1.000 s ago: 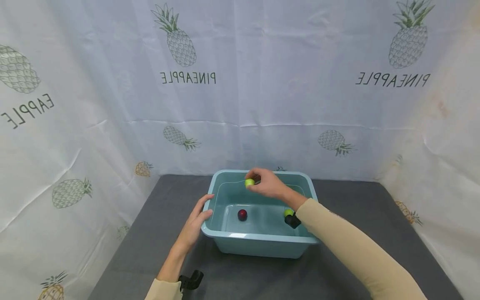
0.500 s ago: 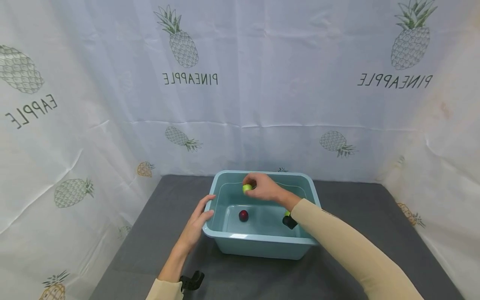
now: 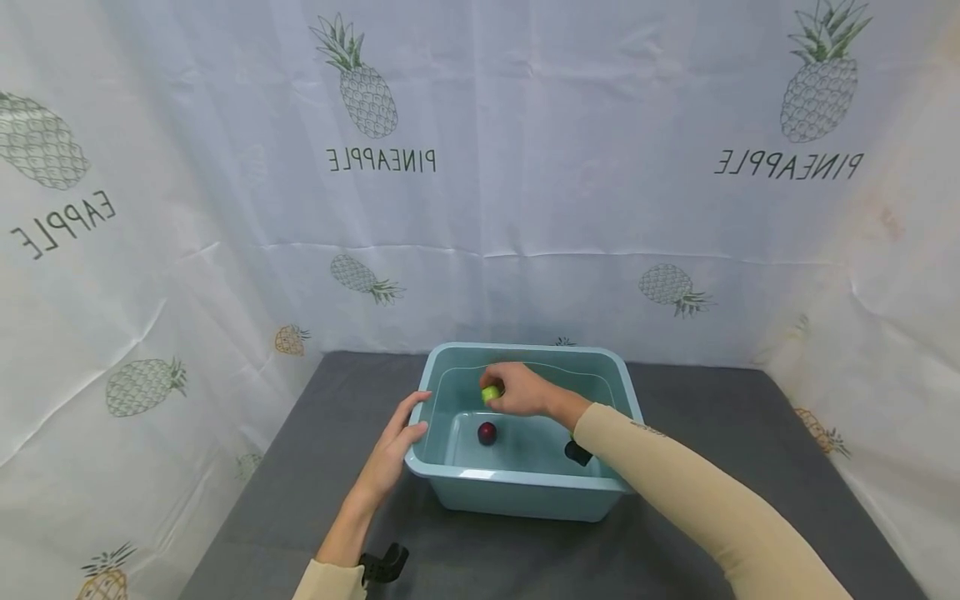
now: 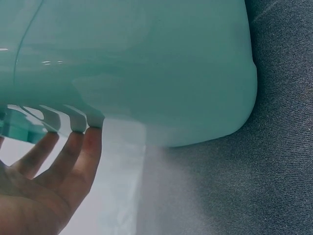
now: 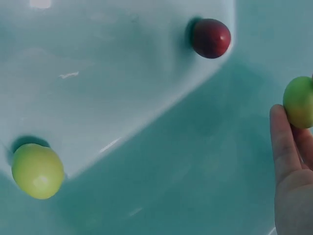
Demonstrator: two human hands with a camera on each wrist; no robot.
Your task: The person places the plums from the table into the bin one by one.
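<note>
My right hand (image 3: 521, 389) pinches a small round yellow-green fruit (image 3: 491, 394) between thumb and fingers, inside the light-blue plastic basin (image 3: 525, 477). In the right wrist view, that fruit (image 5: 299, 103) shows at the right edge, above the fingers. A dark red, plum-like fruit (image 5: 211, 38) lies on the basin floor. Another yellow-green fruit (image 5: 38, 171) rests on the floor as well; in the head view it is almost hidden by the right wrist. At the basin's left side, my left hand (image 3: 390, 450) holds the rim, with fingertips (image 4: 92, 134) touching the outer wall.
The basin stands on a dark grey cloth-covered table (image 3: 300, 483). A white curtain (image 3: 487, 192) printed with pineapples hangs behind and at both sides. Black wrist mounts sit on both arms, the left one (image 3: 384, 563) near the table's front.
My right hand has moved down and slightly left into the basin, still pinching the yellow-green fruit. The other yellow-green fruit has become covered by the wrist. My left hand stays on the rim.
</note>
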